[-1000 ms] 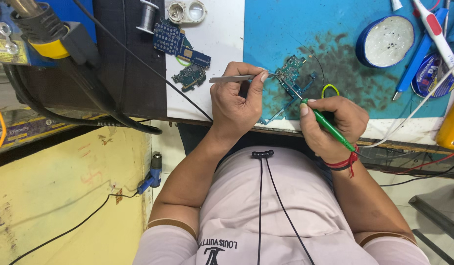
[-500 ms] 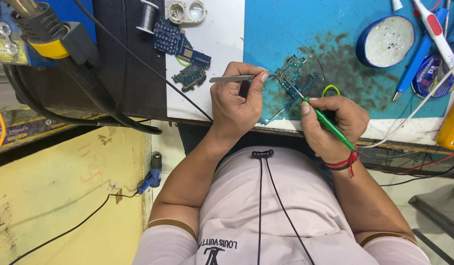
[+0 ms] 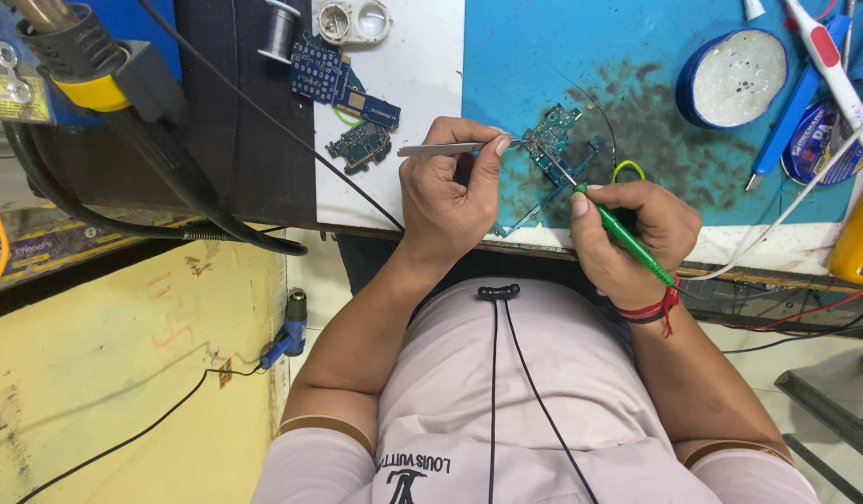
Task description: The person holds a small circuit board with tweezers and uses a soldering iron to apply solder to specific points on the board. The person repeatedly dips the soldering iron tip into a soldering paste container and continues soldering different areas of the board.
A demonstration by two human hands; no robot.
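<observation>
Two hands work at the bench edge. We see our left hand [image 3: 450, 201] pinching tweezers [image 3: 441, 148], their tips laid on the circuit board [image 3: 555, 142]. Our right hand [image 3: 632, 233] grips a green soldering iron [image 3: 627, 236], its tip touching the same board on the blue mat [image 3: 637, 93]. Farther left, on a white sheet [image 3: 422, 84], lie spare boards [image 3: 343, 79]. Beyond the right hand, a round blue tin [image 3: 735, 77] holds whitish paste.

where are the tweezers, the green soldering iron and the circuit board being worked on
tweezers [image 3: 441, 147], head view, middle of the metal arms
green soldering iron [image 3: 627, 238], head view, on the green handle
circuit board [image 3: 555, 124], head view, upper part of the board
</observation>
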